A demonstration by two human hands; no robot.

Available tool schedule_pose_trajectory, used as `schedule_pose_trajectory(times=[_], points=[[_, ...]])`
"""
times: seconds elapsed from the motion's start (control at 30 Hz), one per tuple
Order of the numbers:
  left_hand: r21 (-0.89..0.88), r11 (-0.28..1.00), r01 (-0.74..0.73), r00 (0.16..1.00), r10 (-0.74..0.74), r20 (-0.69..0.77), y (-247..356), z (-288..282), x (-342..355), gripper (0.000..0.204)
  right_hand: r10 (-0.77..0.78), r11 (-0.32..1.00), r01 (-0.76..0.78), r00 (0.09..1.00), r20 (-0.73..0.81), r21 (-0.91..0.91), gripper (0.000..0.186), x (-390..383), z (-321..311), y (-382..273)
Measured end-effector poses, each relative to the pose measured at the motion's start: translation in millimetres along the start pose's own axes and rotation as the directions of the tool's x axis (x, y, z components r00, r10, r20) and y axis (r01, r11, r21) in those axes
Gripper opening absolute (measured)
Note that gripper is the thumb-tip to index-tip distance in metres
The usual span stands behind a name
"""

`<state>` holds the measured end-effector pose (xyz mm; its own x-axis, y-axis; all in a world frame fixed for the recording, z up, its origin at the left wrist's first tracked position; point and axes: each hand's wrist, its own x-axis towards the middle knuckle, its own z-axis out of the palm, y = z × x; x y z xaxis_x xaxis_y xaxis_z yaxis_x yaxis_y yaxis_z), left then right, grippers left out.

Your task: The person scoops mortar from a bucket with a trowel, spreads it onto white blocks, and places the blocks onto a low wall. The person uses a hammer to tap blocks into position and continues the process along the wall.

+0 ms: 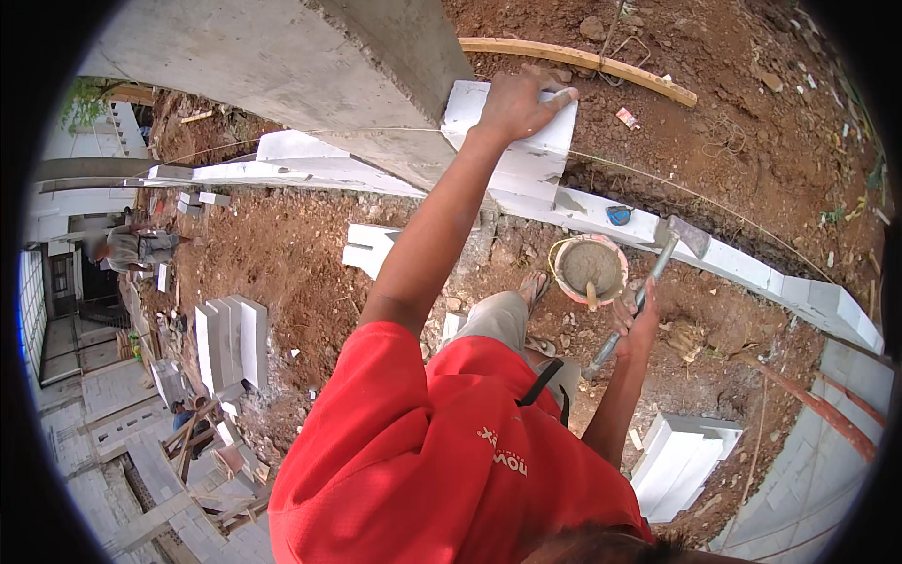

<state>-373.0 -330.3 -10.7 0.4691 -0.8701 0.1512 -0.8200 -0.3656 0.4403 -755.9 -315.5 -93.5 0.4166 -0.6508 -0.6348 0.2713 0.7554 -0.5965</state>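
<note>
My left hand lies over the top of a white lightweight block, its fingers bent over the far side and the thumb stretched along it. This block sits on a low course of white blocks, up against a grey concrete column. My right hand is wrapped round the metal handle of a hatchet, whose flared grey head is up by the wall course. Just left of that hand stands a bucket of grey mortar with a tool handle sticking out. A small blue object rests on the course.
A string line runs along the wall. Beyond it, a wooden plank lies on soil. Stacked white blocks stand at left and lower right. Another person is at far left. Reddish poles lie at right.
</note>
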Motion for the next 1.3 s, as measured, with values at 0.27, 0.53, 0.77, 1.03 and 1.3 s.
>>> schedule_pose_trajectory(times=[0.27,0.53,0.77,1.03,1.3], points=[[0.059,0.997,0.048,0.999,-0.048,-0.003,0,8,-5,0.063,-0.061,0.991,0.058,0.998,0.017,0.119,0.04,15,122,-2],[-0.015,0.997,0.071,0.997,-0.071,0.015,0,8,-7,0.061,0.217,0.936,-0.177,0.971,0.102,-0.304,0.036,25,141,-4],[-0.04,0.998,0.042,0.999,-0.042,0.002,-2,11,-8,0.059,0.116,0.988,-0.117,0.993,-0.018,-0.103,0.035,24,147,6],[-0.009,0.999,0.037,0.995,-0.036,0.089,-2,2,-8,0.06,0.123,0.953,-0.12,0.992,-0.007,-0.279,0.035,21,156,12],[0.032,0.999,0.026,1.0,-0.026,-0.003,-4,18,-7,0.058,0.271,0.881,-0.255,0.962,-0.017,-0.399,0.025,17,156,14]])
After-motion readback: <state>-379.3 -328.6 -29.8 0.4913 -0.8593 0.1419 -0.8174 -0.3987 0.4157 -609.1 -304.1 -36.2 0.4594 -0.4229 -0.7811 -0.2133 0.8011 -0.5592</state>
